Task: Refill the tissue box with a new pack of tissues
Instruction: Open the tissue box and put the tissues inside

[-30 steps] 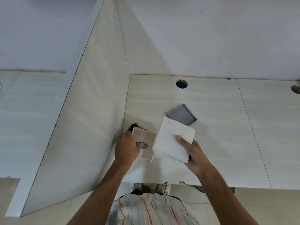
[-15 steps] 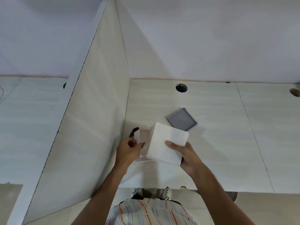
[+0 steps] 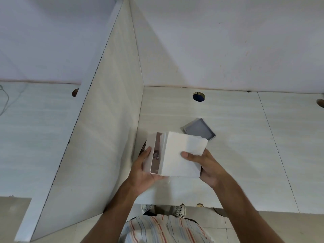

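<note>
A pinkish-white tissue box (image 3: 152, 153) is tipped on its side above the desk, its open side facing right. My left hand (image 3: 142, 167) grips it, thumb on its outer wall and palm under its near corner. A white stack of tissues (image 3: 182, 153) sits with its left edge inside the box opening. My right hand (image 3: 203, 163) holds that stack from the right, thumb on top. A grey square lid (image 3: 199, 128) lies flat on the desk just behind the stack.
An upright pale partition panel (image 3: 108, 130) rises right beside the box on the left. The desk (image 3: 245, 155) has a round cable hole (image 3: 198, 97) at the back and a wall behind. A dark object (image 3: 144, 146) peeks out behind the box.
The box was turned from hole-up onto its side by my left hand. My right hand brought the tissue stack leftward until its edge entered the box opening.
</note>
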